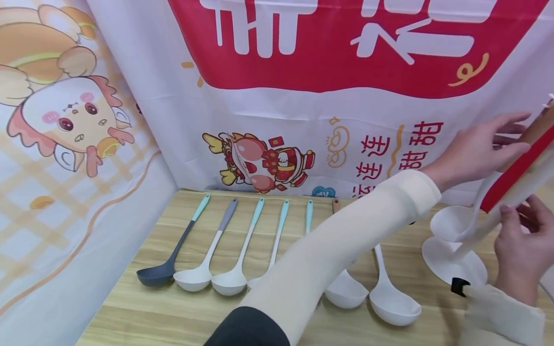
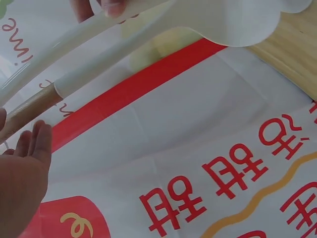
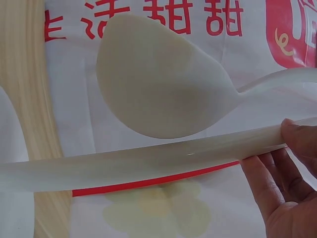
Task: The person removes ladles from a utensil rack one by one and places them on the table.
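Observation:
At the right of the head view my left hand (image 1: 486, 146) holds the brown handle (image 2: 32, 111) of a white ladle near its upper end. The ladle's bowl (image 3: 158, 79) hangs low beside a white curved pole (image 3: 148, 166). My right hand (image 1: 525, 240) pinches that pole between thumb and fingers. The pole rises at a tilt from a round white base (image 1: 454, 262) on the table. Its top runs toward the right edge of the head view, where a hook-like tip shows.
Several ladles lie in a row on the wooden table (image 1: 117, 312): a dark grey one (image 1: 157, 274) at the left, a white one (image 1: 394, 305) at the right. My left sleeve (image 1: 333, 250) hides part of the row. Printed cloth (image 1: 268, 110) hangs behind.

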`<state>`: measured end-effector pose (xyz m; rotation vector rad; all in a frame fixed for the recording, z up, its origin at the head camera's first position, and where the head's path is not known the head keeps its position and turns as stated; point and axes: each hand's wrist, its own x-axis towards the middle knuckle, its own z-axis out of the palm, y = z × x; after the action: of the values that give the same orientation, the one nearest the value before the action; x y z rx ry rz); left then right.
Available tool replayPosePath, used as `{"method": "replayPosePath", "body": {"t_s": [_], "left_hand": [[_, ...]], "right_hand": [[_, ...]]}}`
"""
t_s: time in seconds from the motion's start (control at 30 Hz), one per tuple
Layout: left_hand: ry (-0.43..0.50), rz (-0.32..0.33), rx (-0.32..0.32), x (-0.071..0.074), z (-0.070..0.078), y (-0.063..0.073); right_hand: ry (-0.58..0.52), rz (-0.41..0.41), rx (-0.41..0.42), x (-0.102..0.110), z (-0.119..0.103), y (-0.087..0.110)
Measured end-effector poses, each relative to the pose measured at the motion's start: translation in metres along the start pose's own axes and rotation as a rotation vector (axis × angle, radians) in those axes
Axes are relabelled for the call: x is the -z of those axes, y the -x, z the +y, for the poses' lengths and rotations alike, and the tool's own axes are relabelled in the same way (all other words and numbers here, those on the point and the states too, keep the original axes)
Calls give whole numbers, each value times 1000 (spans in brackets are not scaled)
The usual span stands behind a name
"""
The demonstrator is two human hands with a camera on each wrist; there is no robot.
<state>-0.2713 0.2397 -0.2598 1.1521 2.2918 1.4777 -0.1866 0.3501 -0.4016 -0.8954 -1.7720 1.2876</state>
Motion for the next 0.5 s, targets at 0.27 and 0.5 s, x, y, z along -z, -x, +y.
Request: {"method": "replayPosePath", "body": {"t_s": [0.27,0.5], "left_hand": [[47,26,-8,-1,6,-3],[58,40,-7,-4,4,-1]], "right_hand": [[1,-11,-44,-1,2,-2],[8,-16,-53,-3,10,-7]]}}
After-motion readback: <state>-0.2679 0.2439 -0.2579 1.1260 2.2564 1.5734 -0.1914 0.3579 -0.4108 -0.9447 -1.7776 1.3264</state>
